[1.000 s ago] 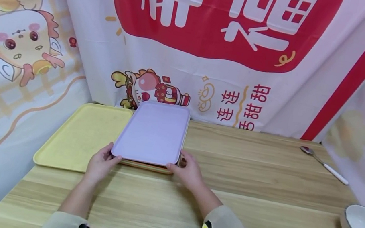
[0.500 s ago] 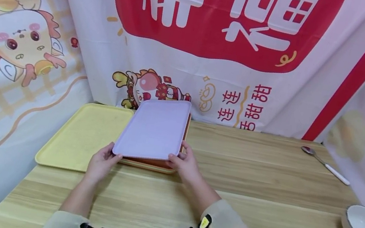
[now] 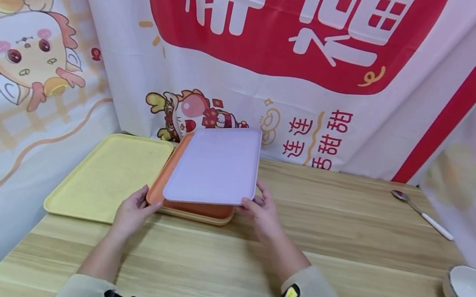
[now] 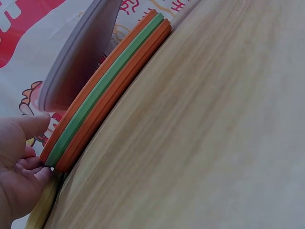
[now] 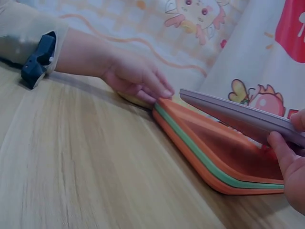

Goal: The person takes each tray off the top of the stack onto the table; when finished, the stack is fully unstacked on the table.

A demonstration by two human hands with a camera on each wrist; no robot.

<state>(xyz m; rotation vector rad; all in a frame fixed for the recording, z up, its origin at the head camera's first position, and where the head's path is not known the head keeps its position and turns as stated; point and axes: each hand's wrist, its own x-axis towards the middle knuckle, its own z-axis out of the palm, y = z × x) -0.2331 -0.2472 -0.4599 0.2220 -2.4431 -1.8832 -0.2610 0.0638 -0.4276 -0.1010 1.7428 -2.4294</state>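
While right hand [image 3: 266, 219] pinches, lilac tray [image 3: 217, 166] extends leftward.

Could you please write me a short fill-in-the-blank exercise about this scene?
The right hand holds the lilac tray above the stack, whose top tray is ____.
In the left wrist view, the stack's middle edge is ____.
The neighboring tray left of the stack is ____.
The spoon has a ____ handle.

Missing words: orange; green; yellow; white.
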